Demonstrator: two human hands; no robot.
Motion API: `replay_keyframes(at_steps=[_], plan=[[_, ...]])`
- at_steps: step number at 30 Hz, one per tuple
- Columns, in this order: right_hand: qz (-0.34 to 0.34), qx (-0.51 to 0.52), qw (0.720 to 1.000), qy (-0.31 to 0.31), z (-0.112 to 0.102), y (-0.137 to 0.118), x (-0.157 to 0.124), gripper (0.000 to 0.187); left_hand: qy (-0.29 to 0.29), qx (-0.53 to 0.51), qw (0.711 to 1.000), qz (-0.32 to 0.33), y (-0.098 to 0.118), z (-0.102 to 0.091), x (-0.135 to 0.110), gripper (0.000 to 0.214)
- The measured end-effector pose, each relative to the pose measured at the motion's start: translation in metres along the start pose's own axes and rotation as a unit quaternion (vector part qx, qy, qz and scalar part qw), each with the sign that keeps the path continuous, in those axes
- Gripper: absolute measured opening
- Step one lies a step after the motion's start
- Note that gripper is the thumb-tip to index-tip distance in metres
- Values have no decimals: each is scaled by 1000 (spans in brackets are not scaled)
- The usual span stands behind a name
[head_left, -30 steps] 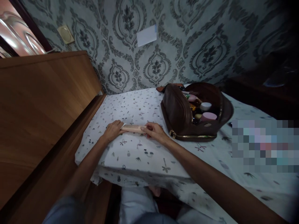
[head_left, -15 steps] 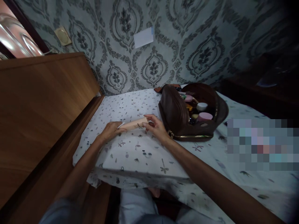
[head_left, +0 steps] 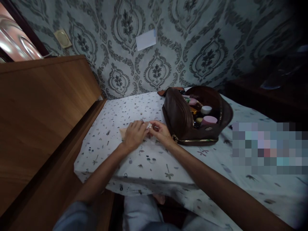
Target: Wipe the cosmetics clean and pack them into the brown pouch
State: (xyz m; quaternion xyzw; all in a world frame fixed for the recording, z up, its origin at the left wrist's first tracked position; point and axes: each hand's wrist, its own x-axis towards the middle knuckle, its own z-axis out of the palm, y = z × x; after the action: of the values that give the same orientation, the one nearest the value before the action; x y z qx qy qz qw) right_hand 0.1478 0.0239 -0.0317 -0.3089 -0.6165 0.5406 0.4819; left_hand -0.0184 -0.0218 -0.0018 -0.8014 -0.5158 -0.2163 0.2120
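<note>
1. Since I see everything through one head view, I locate the peach tube (head_left: 122, 131) first: it is low over the middle of the printed sheet (head_left: 96, 141), nearer the sheet's front edge than its back one, and mostly hidden.
2. My left grip (head_left: 135, 133) is folded over the tube from above, clamped along the body; only a flared, flat-looking tip shows past it, towards the sheet's left edge.
3. My right grip (head_left: 160, 131) pinches a small white end (head_left: 149, 125) with thumb and forefinger, right against the left fingertips.
4. I judge the tube light, with a soft wall that gives under pressure, so I would hold it around the body with an even, gentle squeeze.
5. The white end looks to me stiffer and perhaps a little slick; two fingertips on its sides should do.
6. I expect nothing to shatter, though hard pressing could dent the tube.
7. Just beside the right wrist, the brown bag (head_left: 176, 112) sits open towards the sheet's back edge, so elbow room there seems tight.
</note>
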Motion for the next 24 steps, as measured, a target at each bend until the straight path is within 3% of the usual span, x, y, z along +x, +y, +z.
replay_keyframes(at_steps=[2,4,9,14,20,24], plan=[[-2,5,1000,2,1,-1,-1,49,1,-14,1000,10,9,4,4,37],[-1,11,1000,3,2,-1,-2,49,-23,-12,1000,-9,4,5,3,36],[21,22,999,14,3,-1,-4,49,-101,-15,990,-97,-46,3,-16,36],[40,21,999,5,0,2,-2,46,-105,-14,982,-156,-80,9,-40,41],[43,29,999,-11,-3,2,0,47,-69,18,979,-193,-80,14,-39,34],[55,43,998,-10,-3,1,2,47,-45,20,985,-165,-65,12,-30,27]])
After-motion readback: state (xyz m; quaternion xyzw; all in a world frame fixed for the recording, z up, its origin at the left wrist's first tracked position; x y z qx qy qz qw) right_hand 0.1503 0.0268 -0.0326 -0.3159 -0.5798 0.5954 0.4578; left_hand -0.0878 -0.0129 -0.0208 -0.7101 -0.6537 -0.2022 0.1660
